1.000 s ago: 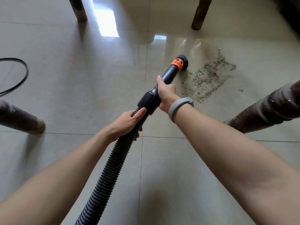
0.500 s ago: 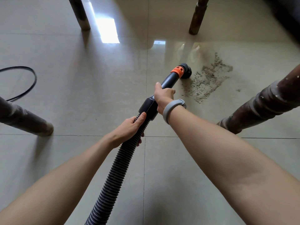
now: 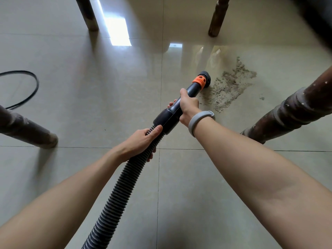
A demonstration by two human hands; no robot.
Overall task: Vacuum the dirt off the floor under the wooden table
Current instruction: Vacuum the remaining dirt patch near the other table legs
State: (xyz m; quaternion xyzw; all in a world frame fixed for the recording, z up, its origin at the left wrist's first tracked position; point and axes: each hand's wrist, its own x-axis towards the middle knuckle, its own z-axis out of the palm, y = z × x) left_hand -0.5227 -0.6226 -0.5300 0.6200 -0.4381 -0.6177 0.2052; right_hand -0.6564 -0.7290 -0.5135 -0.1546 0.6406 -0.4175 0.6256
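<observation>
The right hand [image 3: 188,106] is curled around the dark rigid tube [image 3: 181,103] of the vacuum, with the thumb lying along the top of it. On its wrist sits a grey band [image 3: 199,121]. The left hand [image 3: 142,141] grips the ribbed hose [image 3: 116,194] just behind the thick black collar where the hose joins the tube; its fingers wrap under the hose and the thumb rests on top. The two hands are near each other, the left one lower on the vacuum than the right.

Beyond the right hand the tube ends in an orange ring [image 3: 199,81] and a round black nozzle [image 3: 206,78]. The nozzle is down at the floor [image 3: 89,90], at the left edge of the dirt [image 3: 228,87]. The dirt is a sandy patch that spreads to the right of the nozzle, with a few loose crumbs further right.

Four dark wooden table legs stand around the nozzle: one to the right of the dirt [image 3: 291,112], one behind it [image 3: 217,17], one far behind on the left [image 3: 88,15], and one far to the left [image 3: 25,128]. A black cable [image 3: 34,88] loops on the floor near that last leg.
</observation>
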